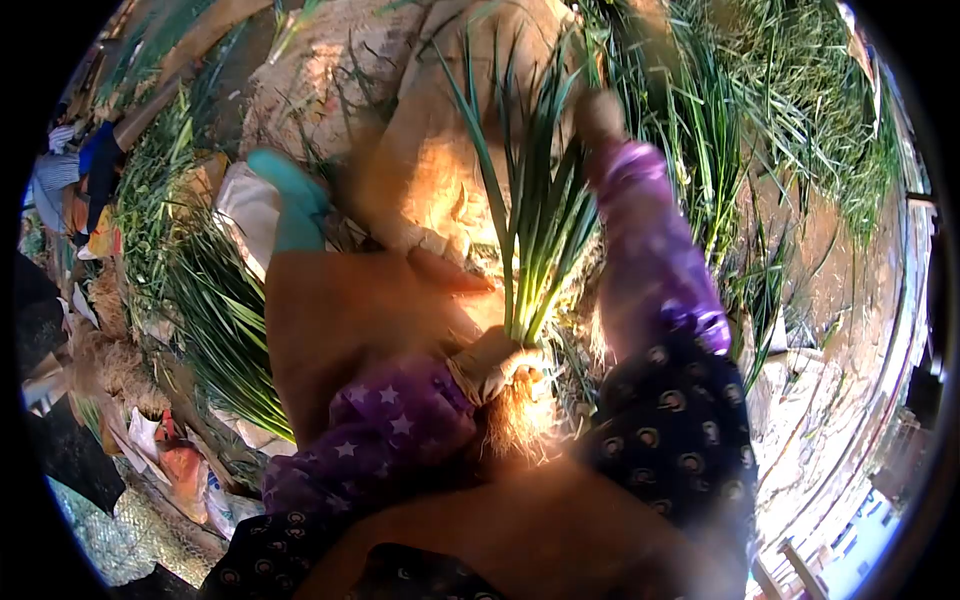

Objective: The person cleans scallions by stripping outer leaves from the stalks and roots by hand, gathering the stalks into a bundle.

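We've got the left hand clasped around a leafy green bunch in the middle, just above its roots. Long axis runs near to far: roots toward us, leaves fanning away. The right hand, off beside the far leaves, is too blurry, so we can't tell its grip.
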Tool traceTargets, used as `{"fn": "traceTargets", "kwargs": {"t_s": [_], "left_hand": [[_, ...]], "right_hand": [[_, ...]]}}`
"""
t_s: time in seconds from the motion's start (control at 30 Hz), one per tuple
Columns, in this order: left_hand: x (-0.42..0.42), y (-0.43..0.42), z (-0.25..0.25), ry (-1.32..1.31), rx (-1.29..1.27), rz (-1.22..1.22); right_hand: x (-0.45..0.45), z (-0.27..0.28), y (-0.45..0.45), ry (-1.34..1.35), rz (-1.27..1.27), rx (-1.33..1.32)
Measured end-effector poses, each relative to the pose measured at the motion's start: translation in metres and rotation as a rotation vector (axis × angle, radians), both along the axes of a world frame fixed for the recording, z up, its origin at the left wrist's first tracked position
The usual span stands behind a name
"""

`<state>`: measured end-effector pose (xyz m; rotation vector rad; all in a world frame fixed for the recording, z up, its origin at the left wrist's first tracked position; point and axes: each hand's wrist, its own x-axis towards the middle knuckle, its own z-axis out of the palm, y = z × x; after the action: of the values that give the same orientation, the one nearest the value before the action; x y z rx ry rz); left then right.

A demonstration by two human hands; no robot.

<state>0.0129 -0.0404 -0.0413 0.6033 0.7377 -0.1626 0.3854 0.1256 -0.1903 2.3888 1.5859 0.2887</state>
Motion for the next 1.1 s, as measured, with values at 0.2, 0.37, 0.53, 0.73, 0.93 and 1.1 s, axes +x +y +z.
{"fn": "traceTargets", "kwargs": {"t_s": [0.2,0.37,0.53,0.73,0.93,1.1], "left_hand": [[0.002,0.010,0.000,-0.012,-0.216,0.166],[0.006,0.021,0.024,-0.126,-0.332,0.344],[0.003,0.016,0.017,-0.113,-0.130,0.090],[0.000,0.015,0.047,-0.016,0.142,-0.204],[-0.015,0.026,0.025,-0.163,0.113,0.275],[0.005,0.020,0.035,-0.050,0.084,0.247]], "right_hand": [[0.048,0.170,-0.148,0.420,-0.418,0.295],[-0.028,0.161,-0.381,0.694,-0.779,0.046],[-0.166,0.118,-0.456,1.078,-0.301,-0.448],[-0.227,0.162,-0.265,2.140,-0.452,0.618],[-0.215,0.163,-0.201,2.138,-0.584,0.878],[-0.171,0.111,-0.218,1.153,-0.340,0.656]]}}
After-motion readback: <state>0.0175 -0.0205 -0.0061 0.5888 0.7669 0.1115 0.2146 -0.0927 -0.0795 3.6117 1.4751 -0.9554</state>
